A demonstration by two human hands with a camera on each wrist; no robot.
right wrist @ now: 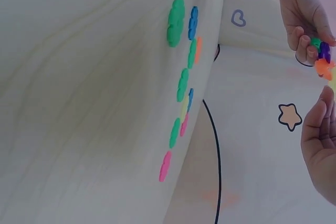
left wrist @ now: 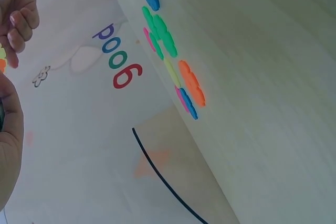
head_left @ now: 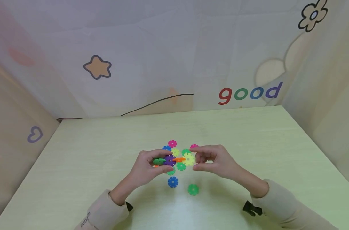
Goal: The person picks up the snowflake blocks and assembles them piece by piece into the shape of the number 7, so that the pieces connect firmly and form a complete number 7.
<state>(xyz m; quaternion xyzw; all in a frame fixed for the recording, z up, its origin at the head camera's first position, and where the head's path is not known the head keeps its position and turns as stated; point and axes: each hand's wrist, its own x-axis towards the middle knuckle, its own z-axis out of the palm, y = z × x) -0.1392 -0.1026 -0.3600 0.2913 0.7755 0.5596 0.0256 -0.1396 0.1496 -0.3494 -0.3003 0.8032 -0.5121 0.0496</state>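
Observation:
My left hand (head_left: 143,164) holds a short chain of slotted plastic snowflake discs above the table, thumb and fingers around its purple disc (head_left: 170,160). A green disc (head_left: 158,161) joins it on the palm side. On the other side an orange disc (head_left: 178,159), seen nearly edge-on, links to a yellow disc (head_left: 188,159) at the right end. Beside that yellow disc is my right hand (head_left: 218,161), its thumb and index finger spread apart; whether a fingertip touches the rim is unclear. Both wrist views show the chain only partly, at the frame edge.
Loose discs lie on the pale table (head_left: 105,143) below and behind the hands: pink (head_left: 172,143), blue (head_left: 172,182), green (head_left: 193,189), and several others, some partly covered by the hands. A printed cloth (head_left: 151,57) hangs behind the table.

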